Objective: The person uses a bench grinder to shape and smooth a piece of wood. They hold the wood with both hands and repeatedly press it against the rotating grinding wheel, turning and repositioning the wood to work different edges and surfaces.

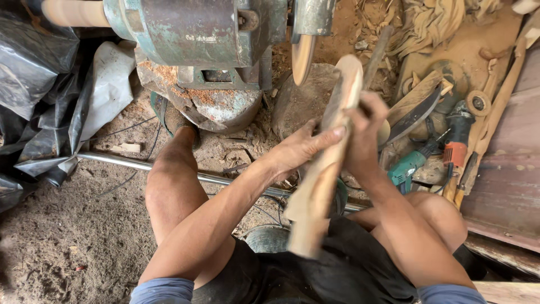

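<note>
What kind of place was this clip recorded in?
Most likely a small, rough woodworking shop with a dirt floor: a bench grinder with a disc, sawdust and wood scraps around, hand power tools, and both hands holding a carved wooden piece.

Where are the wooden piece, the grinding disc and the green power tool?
wooden piece [323,169], head view, middle of its length
grinding disc [302,57], head view, its face
green power tool [408,166], head view, its body
</note>
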